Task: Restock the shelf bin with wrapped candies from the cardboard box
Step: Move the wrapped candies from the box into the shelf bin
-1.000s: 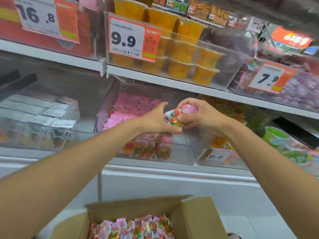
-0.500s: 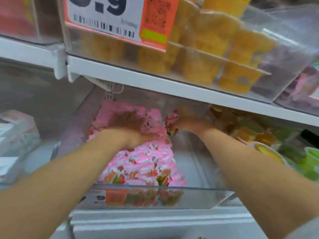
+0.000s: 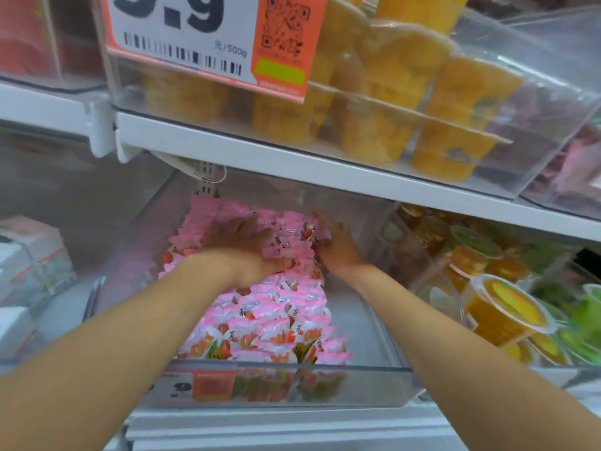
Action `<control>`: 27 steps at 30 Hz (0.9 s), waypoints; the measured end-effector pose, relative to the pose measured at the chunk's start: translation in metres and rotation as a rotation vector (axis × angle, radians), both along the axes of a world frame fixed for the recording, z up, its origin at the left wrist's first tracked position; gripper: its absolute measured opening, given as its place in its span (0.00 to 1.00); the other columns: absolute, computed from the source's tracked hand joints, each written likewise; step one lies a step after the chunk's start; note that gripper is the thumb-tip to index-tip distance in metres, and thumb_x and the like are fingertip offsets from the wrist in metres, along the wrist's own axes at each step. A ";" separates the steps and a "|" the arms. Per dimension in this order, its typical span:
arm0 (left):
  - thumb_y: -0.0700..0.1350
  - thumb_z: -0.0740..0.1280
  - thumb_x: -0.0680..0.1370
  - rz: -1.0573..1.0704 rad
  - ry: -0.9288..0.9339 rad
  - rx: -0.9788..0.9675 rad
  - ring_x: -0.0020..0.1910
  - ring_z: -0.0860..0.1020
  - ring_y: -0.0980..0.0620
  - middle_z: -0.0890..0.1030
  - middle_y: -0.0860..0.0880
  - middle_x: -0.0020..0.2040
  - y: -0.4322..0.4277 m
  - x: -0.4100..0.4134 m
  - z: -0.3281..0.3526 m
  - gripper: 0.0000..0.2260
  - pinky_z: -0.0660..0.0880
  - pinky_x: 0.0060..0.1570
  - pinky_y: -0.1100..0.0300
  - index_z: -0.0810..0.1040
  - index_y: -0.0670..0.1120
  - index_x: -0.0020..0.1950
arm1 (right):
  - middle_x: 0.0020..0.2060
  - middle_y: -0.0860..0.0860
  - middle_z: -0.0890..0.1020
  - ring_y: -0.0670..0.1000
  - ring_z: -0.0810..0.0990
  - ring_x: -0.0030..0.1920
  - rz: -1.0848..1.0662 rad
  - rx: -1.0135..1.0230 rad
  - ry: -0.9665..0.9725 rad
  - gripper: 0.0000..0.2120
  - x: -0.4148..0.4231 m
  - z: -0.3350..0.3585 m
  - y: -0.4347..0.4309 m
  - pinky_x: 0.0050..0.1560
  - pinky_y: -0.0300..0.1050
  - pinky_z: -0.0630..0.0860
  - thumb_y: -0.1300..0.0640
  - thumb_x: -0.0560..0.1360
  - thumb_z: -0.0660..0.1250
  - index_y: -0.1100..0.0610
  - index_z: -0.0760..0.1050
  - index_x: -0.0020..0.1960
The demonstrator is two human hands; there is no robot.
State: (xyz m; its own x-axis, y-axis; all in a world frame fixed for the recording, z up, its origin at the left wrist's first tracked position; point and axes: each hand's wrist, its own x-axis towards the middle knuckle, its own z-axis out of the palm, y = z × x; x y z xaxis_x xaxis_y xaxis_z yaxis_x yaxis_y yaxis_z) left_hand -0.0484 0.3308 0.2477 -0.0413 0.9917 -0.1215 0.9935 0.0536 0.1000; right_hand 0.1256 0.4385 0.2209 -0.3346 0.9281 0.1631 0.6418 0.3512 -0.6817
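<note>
Left hand (image 3: 240, 252) and right hand (image 3: 338, 249) now deeper in bin (image 3: 374, 385), fingers (image 3: 248, 226) flat on candies (image 3: 279, 320), shelf (image 3: 292, 164) overhead

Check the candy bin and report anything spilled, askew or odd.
Nothing spilled or damaged. The wrapped candies lie heaped toward the left of the clear bin, leaving its right floor bare. The left hand and right hand touch the heap's far end.

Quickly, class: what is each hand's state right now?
Left hand: open, flat on the wrapped candies.
Right hand: touching them; open or gripping cannot be told.
</note>
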 end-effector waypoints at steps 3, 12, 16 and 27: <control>0.74 0.45 0.75 -0.001 -0.011 -0.008 0.80 0.40 0.46 0.38 0.50 0.81 -0.002 0.000 0.002 0.38 0.40 0.76 0.41 0.44 0.57 0.81 | 0.53 0.48 0.78 0.47 0.78 0.54 -0.079 -0.042 0.175 0.32 0.006 -0.009 0.008 0.56 0.37 0.73 0.64 0.73 0.72 0.59 0.62 0.72; 0.72 0.46 0.77 0.005 -0.047 -0.014 0.79 0.39 0.46 0.38 0.51 0.81 -0.002 -0.001 0.003 0.36 0.39 0.76 0.43 0.44 0.58 0.80 | 0.49 0.58 0.83 0.55 0.83 0.40 -0.106 -0.355 0.155 0.22 0.025 -0.013 0.008 0.46 0.52 0.83 0.55 0.70 0.77 0.56 0.73 0.60; 0.71 0.46 0.77 0.008 -0.040 -0.007 0.80 0.40 0.47 0.39 0.51 0.81 0.000 -0.002 0.001 0.34 0.39 0.76 0.43 0.45 0.58 0.80 | 0.43 0.58 0.84 0.55 0.83 0.37 -0.204 -0.305 0.315 0.27 0.023 -0.008 0.011 0.45 0.52 0.83 0.56 0.67 0.79 0.60 0.72 0.60; 0.71 0.46 0.77 0.008 -0.042 0.000 0.80 0.39 0.48 0.38 0.51 0.81 0.000 -0.002 0.001 0.34 0.38 0.75 0.44 0.45 0.58 0.80 | 0.49 0.59 0.80 0.55 0.82 0.45 -0.217 -0.307 0.426 0.23 0.016 -0.009 0.012 0.42 0.45 0.82 0.67 0.64 0.79 0.56 0.69 0.50</control>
State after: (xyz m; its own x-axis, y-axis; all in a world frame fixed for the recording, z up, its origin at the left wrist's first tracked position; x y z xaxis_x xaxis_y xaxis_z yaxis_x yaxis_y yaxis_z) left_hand -0.0508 0.3309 0.2483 -0.0445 0.9914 -0.1231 0.9880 0.0619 0.1414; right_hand 0.1413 0.4500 0.2117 -0.0945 0.9945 -0.0459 0.3233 -0.0130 -0.9462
